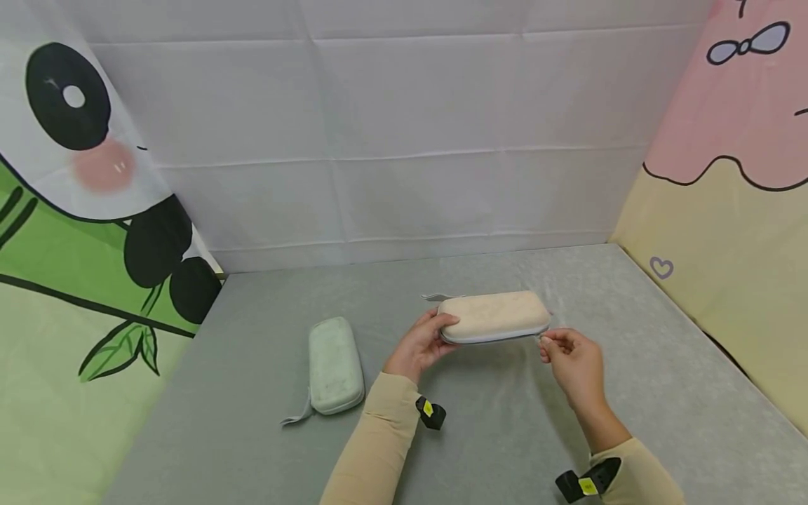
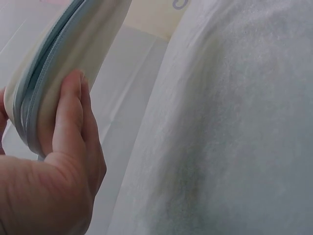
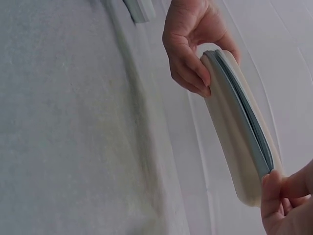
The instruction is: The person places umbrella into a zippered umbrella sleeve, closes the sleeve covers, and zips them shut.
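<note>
A cream zip-up pencil case [image 1: 495, 315] is held up above the table in the head view. My left hand [image 1: 423, 344] grips its left end, thumb on top and fingers underneath. At the right front corner, my right hand [image 1: 573, 361] pinches the zipper between thumb and index finger; the pull itself is hidden by the fingertips. In the right wrist view, the blue-grey zipper [image 3: 244, 107] runs along the side with its two edges parted, a dark slit showing between them. The left wrist view shows the zipper edges parted near my left hand [image 2: 68, 142] too.
A pale green pencil case [image 1: 336, 365] with a grey strap [image 1: 298, 415] lies on the grey cloth-covered table [image 1: 252, 393], left of my left forearm. White creased sheeting [image 1: 404, 140] stands behind the table, with printed cartoon panels at both sides.
</note>
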The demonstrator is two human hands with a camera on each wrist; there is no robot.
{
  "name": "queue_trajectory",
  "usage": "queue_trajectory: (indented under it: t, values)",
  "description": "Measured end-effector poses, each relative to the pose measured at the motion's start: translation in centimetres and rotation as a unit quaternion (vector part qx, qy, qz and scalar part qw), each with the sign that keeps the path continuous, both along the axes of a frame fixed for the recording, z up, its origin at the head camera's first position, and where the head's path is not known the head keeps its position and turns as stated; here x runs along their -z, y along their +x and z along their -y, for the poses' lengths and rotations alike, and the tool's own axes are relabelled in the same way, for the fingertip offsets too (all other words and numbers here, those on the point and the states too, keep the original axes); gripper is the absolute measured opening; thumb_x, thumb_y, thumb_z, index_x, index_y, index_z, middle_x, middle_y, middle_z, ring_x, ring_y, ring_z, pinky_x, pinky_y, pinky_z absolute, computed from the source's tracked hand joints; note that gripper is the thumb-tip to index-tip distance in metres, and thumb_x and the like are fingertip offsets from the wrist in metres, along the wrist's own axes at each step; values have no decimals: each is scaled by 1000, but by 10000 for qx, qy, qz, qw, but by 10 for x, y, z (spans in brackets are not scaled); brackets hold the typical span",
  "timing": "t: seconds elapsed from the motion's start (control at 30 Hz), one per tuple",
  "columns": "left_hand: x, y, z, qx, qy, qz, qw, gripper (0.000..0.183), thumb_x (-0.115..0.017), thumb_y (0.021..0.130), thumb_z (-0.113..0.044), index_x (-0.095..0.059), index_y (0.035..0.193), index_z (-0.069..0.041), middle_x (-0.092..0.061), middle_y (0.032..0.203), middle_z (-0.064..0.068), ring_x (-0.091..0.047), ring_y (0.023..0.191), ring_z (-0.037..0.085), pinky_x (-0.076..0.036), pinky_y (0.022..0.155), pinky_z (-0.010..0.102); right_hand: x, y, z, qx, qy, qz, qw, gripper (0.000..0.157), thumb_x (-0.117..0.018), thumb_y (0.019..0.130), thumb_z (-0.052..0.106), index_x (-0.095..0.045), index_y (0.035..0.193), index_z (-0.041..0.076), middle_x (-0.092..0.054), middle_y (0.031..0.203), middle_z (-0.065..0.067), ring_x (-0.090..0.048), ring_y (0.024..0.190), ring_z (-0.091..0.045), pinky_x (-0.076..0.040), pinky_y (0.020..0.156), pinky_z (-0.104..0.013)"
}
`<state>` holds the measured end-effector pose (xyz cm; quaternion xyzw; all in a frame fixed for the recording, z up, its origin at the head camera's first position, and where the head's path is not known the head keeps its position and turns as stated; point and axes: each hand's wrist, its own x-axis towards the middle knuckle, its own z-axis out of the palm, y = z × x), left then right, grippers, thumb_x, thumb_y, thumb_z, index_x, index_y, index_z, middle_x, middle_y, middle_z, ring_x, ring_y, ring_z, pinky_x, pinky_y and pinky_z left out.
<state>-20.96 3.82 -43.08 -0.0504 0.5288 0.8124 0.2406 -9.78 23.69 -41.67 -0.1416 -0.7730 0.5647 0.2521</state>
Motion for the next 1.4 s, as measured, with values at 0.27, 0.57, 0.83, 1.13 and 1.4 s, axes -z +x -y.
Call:
queue_trajectory:
  t: [0.27,0.57,0.83,1.13,1.4]
  values:
    - [0,1,-1,6,47,10,10000,56,-64,81,-4,-42,133,-7,-55,110,19,-61,84,24,-52,71,39,0,0,5,-66,-6,-158,9999,8,-60,86,-6,-62,86,-14,-63,74,-24,-59,56,-8,-49,52,-19]
    - [-1,3,-2,45,110,11,9999,56,-63,82,-4,-40,133,-6,-54,110,18,-59,83,23,-51,66,36,0,0,9,-118,-21,-169,9998,9,-60,86,-5,-62,88,-14,-63,73,-21,-57,56,-5,-49,53,-20]
    - [1,5,-4,-16,263,126,9996,54,-65,82,-3,-43,130,-6,-54,107,17,-61,83,24,-52,69,38,2,0,13,-224,32,-215,9995,7,-60,86,-6,-63,85,-13,-63,72,-21,-61,57,-14,-50,53,-21]
    - [2,10,-1,455,-103,-378,9982,50,-65,74,-1,-47,120,-2,-54,106,17,-59,84,24,-51,70,34,2,1,13,-133,29,-186,9997,8,-58,87,-6,-63,87,-12,-63,76,-22,-61,60,-11,-50,54,-21]
    - [-1,9,2,1269,-470,-509,9895,35,-55,75,6,-49,109,3,-54,98,9,-54,81,15,-45,68,24,-1,0,6,164,45,-301,9994,8,-59,88,-4,-63,88,-12,-64,78,-20,-59,58,-5,-49,55,-18]
